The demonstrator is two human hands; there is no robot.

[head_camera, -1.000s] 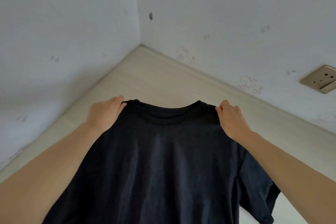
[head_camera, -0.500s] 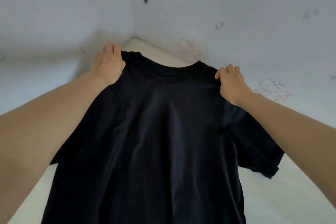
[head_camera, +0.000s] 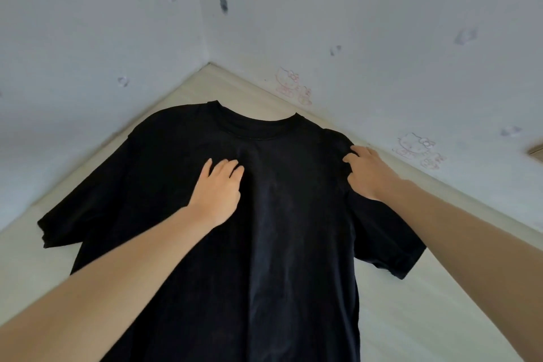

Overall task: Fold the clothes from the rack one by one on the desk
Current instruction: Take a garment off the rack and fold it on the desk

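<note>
Black short-sleeved cotton T-shirt (head_camera: 282, 214) spread flat, front up, on pale wood-grain desk (head_camera: 426, 303), collar pointing into far corner where two white walls w/ faint pink cartoon-cat prints (head_camera: 411, 38) meet. Collar just short of that corner; strip of bare desk visible betw. neckline and walls. Left sleeve reaching toward desk's left edge along wall, sleeve hem near it. Right sleeve lying toward right wall edge, some bare top beyond it. Widest open room: near right part of desk, beside shirt's right side seam. Hem off bottom of view.

Left hand (head_camera: 219, 188) flat on chest area below collar, fingers straight and slightly spread, pressing fabric, gripping nothing. Right hand (head_camera: 370, 173) at right shoulder seam, fingers curled into cloth, pinching a small bunch there.

Vs. half a sec ago: shirt no longer held up by both shoulders against corner, now down on desk w/ both sleeves laid out. Left hand off left shoulder, moved in to chest and opened. Right hand at same shoulder as before. More desk corner visible above collar.
</note>
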